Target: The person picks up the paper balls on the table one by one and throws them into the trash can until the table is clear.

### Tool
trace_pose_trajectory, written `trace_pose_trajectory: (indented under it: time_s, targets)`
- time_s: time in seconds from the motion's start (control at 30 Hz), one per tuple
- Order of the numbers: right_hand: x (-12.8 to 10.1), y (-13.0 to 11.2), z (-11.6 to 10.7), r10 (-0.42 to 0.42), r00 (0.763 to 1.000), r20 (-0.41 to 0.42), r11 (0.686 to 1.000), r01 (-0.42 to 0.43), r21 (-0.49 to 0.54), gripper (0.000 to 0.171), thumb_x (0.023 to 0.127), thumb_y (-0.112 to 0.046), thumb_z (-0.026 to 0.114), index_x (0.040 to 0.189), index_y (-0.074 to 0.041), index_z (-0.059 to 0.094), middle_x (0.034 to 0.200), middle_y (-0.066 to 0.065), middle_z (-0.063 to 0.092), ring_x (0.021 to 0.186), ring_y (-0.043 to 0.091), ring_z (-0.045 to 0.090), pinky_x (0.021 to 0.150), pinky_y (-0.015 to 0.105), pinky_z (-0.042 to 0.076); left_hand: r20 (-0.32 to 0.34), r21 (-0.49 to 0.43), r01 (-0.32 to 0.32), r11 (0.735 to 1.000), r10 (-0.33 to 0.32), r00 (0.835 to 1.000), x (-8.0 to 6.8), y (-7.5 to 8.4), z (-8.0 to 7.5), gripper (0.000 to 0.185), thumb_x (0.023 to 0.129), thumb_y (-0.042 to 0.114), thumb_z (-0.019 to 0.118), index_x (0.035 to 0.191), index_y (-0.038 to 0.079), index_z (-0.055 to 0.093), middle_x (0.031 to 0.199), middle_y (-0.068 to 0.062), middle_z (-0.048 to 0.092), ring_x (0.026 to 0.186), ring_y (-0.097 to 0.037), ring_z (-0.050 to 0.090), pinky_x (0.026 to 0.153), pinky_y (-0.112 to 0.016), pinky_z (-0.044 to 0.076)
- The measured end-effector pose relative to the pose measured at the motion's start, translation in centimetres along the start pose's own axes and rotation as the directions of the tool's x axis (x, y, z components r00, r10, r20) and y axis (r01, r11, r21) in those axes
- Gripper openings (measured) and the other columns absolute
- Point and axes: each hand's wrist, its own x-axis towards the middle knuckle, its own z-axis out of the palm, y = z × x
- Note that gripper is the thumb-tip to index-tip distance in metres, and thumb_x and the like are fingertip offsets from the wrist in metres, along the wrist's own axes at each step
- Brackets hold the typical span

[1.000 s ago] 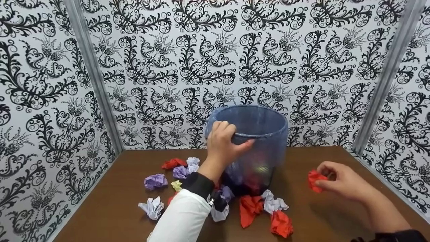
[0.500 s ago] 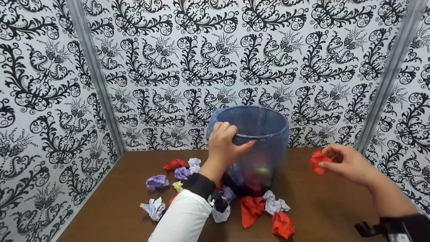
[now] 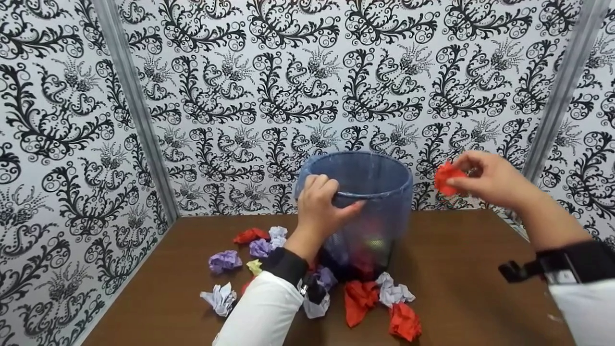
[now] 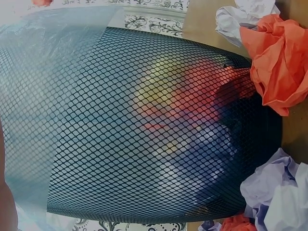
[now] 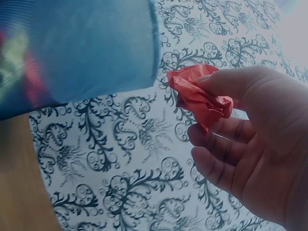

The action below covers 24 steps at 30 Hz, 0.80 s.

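A black mesh wastebasket stands on the table with a blue plastic liner folded over its rim. My left hand grips that rim at the near left, fingers over the edge and thumb along the outside. To the right of the basket, about level with its rim, my right hand pinches a crumpled red paper ball between thumb and fingers; it is apart from the basket. Through the mesh in the left wrist view, blurred yellow, red and bluish paper shows low inside.
Crumpled papers lie round the basket's base: a red one, a larger red one and a white one in front. More lie left, including purple, white and yellow. Patterned walls enclose the brown table.
My right hand has risen from low over the table to about rim height, carrying the red paper ball, and lately moved slightly left. My left hand keeps its grip on the rim.
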Motion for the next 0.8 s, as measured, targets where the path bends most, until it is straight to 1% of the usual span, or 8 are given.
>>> trace_pose_trajectory:
  time_s: [0.03, 0.1, 0.2, 0.37, 0.43, 0.53, 0.8]
  targets:
    - [0.4, -0.5, -0.2, 0.015, 1.000, -0.003, 1.000, -0.015, -0.004, 0.038, 0.087, -0.038, 0.070, 0.111, -0.012, 0.059, 0.101, 0.010, 0.066, 0.082, 0.024, 0.065, 0.066, 0.032, 0.056, 0.001, 0.001, 0.000, 1.000, 0.000, 1.000, 0.0, 0.0, 0.0, 0.058, 0.073, 0.073, 0.064, 0.069, 0.018, 0.044, 0.077, 0.005, 0.044, 0.088, -0.015, 0.045, 0.068, -0.030, 0.043]
    - [1.3, -1.4, -0.4, 0.012, 1.000, -0.011, 1.000, -0.012, -0.019, 0.038, 0.087, -0.038, 0.070, 0.113, -0.011, 0.058, 0.101, 0.011, 0.065, 0.082, 0.024, 0.064, 0.065, 0.032, 0.056, 0.002, 0.002, 0.000, 1.000, 0.000, 1.000, 0.0, 0.0, 0.0, 0.058, 0.073, 0.073, 0.063, 0.069, 0.018, 0.044, 0.077, 0.005, 0.044, 0.088, -0.015, 0.045, 0.068, -0.030, 0.043]
    - [2.4, -2.5, -0.5, -0.005, 1.000, -0.026, 0.999, 0.004, -0.041, 0.039, 0.087, -0.039, 0.070, 0.113, -0.012, 0.058, 0.103, 0.010, 0.065, 0.081, 0.023, 0.065, 0.064, 0.032, 0.055, -0.002, 0.008, 0.004, 1.000, -0.004, 1.000, 0.0, 0.0, 0.0, 0.059, 0.072, 0.073, 0.064, 0.069, 0.018, 0.044, 0.077, 0.005, 0.043, 0.088, -0.015, 0.045, 0.067, -0.030, 0.043]
    - [4.1, -4.2, 0.2, -0.040, 0.999, -0.037, 0.997, 0.037, -0.075, 0.042, 0.086, -0.043, 0.070, 0.112, -0.013, 0.059, 0.103, 0.009, 0.065, 0.086, 0.024, 0.063, 0.070, 0.033, 0.054, -0.018, 0.009, 0.004, 1.000, -0.004, 1.000, 0.1, 0.1, 0.0, 0.059, 0.071, 0.072, 0.066, 0.069, 0.018, 0.044, 0.077, 0.004, 0.043, 0.087, -0.016, 0.045, 0.067, -0.030, 0.043]
    - [4.6, -4.7, 0.5, -0.041, 0.999, -0.026, 0.997, 0.039, -0.070, 0.041, 0.086, -0.043, 0.070, 0.112, -0.012, 0.059, 0.103, 0.009, 0.064, 0.088, 0.024, 0.063, 0.073, 0.035, 0.054, -0.016, 0.006, 0.001, 1.000, -0.001, 1.000, 0.1, 0.2, 0.0, 0.059, 0.071, 0.072, 0.066, 0.069, 0.018, 0.044, 0.078, 0.005, 0.044, 0.087, -0.016, 0.044, 0.068, -0.030, 0.043]
    - [5.3, -5.5, 1.1, -0.039, 0.999, -0.013, 0.996, 0.038, -0.075, 0.037, 0.087, -0.040, 0.069, 0.110, -0.013, 0.058, 0.102, 0.009, 0.064, 0.087, 0.025, 0.061, 0.073, 0.037, 0.054, -0.007, 0.009, 0.004, 1.000, -0.004, 1.000, 0.1, 0.2, 0.0, 0.058, 0.072, 0.072, 0.065, 0.069, 0.018, 0.045, 0.079, 0.005, 0.044, 0.088, -0.015, 0.045, 0.069, -0.030, 0.043]
    - [7.0, -7.9, 2.4, -0.042, 0.998, 0.041, 0.993, 0.046, -0.108, 0.030, 0.089, -0.034, 0.067, 0.108, -0.013, 0.057, 0.105, 0.009, 0.060, 0.088, 0.025, 0.060, 0.073, 0.036, 0.053, 0.009, 0.019, 0.019, 1.000, -0.019, 1.000, 0.1, 0.1, -0.1, 0.059, 0.072, 0.074, 0.064, 0.070, 0.018, 0.045, 0.078, 0.005, 0.044, 0.089, -0.015, 0.045, 0.070, -0.031, 0.043]
